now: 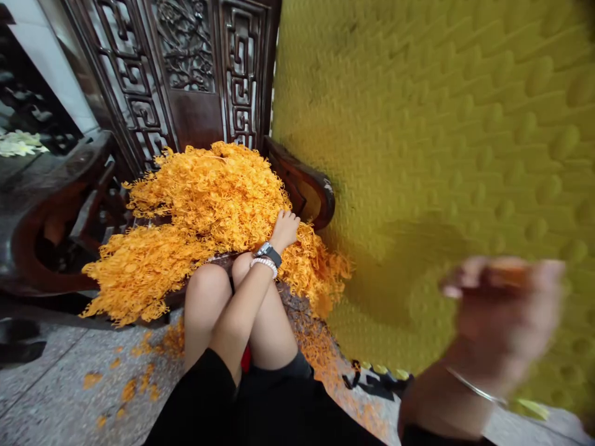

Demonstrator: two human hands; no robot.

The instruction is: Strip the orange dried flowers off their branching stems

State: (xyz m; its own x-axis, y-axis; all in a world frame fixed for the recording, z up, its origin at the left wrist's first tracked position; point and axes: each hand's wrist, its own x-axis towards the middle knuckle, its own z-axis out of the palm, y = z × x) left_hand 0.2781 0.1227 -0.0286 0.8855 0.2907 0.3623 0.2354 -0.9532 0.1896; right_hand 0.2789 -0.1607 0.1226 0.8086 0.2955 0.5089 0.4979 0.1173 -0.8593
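Note:
A big heap of orange artificial flowers [195, 210] lies on a dark carved wooden bench [307, 183] in front of my knees. My left hand [284, 228] reaches into the right side of the heap, its fingers buried among the flowers; a watch and a bead bracelet sit on that wrist. My right hand [499, 303] is raised at the lower right, blurred by motion, its fingers pinched round something small and orange. It hovers close to a large yellow-green board [441, 136] covered with rows of small studs.
The carved wooden backrest [186, 68] rises behind the heap. Loose orange flowers [139, 378] are scattered on the speckled stone floor. A dark armrest [46, 204] curves at the left. A black shoe [18, 337] lies at the far left.

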